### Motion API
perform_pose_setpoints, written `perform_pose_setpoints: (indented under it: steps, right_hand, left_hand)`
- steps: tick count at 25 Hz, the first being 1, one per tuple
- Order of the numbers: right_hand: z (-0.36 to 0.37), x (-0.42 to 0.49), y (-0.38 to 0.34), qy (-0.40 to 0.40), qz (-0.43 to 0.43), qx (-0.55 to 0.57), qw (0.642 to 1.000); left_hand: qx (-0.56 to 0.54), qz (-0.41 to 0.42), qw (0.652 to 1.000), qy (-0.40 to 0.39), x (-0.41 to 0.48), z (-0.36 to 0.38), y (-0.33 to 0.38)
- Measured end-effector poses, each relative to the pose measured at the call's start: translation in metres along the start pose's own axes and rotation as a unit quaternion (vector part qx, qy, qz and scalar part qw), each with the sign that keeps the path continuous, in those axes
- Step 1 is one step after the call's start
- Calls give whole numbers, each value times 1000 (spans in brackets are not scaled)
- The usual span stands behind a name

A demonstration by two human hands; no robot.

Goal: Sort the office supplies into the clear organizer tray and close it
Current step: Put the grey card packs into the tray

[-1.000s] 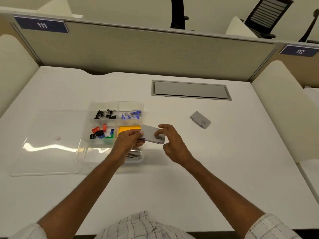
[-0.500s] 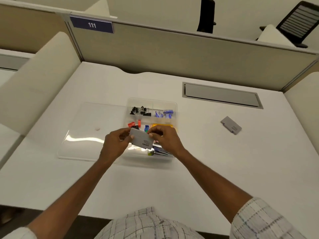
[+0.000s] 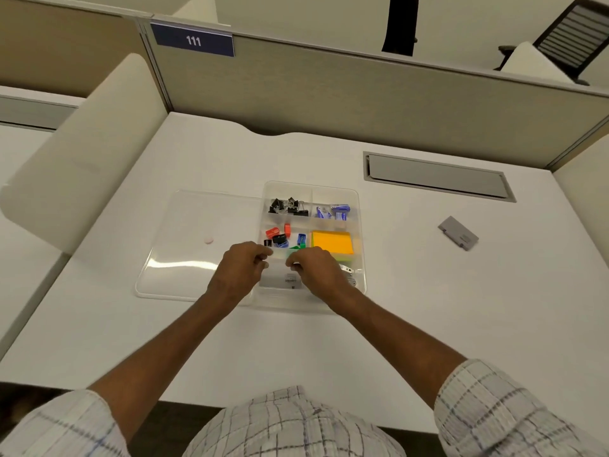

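From the head camera we see the white worktop (image 3: pixel 428 308) closed at the back by a grey partition (image 3: pixel 362 94) and at each side by a cream divider. The clear organizer tray (image 3: pixel 361 245) stands near the middle, well apart from the near edge. Its lid (image 3: pixel 197 225) lies open and flat on the left, touching the tray's left wall. To the right, plain worktop surface shows between the tray and a second grey box (image 3: pixel 458 237), which lies well apart from the tray. Behind that stretch is a grey cable hatch (image 3: pixel 438 176).

Both forearms reach forward from the near edge and come together over the near-left compartment. The left hand (image 3: pixel 244 268) is above the tray's left wall and the right hand (image 3: pixel 316 270) is over the middle divider, with only a small gap between them.

The fingers of both hands are curled, with the thumbs close to the fingertips. A grey box (image 3: pixel 290 282) lies in the near-left compartment just below them. We cannot tell whether either hand pinches its edge or is apart from it.
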State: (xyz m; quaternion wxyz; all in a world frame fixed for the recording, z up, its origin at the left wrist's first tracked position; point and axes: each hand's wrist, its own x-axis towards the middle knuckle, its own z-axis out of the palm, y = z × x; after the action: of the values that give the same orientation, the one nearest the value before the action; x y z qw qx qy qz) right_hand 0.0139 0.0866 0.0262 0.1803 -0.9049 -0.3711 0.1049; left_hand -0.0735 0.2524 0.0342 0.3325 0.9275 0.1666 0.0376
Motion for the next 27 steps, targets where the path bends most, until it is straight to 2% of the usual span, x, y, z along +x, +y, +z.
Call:
perform_pose_setpoints:
  steps: [6,15,21,27]
  right_hand:
    - [-15,-19,23,68,25,29,997]
    - [-70,-80,157,191,163,87,964]
    - [-108,-112,259,206,260,97,938]
    - [-137,-110,339,202,293,115,927]
  left_hand:
    - [19,45,999,-15,0,20,16]
    - [-15,136,990,-42,41,88,122]
    - [2,163,983,-84,84,157,212]
    - [8,155,979,-136,129,227,284]
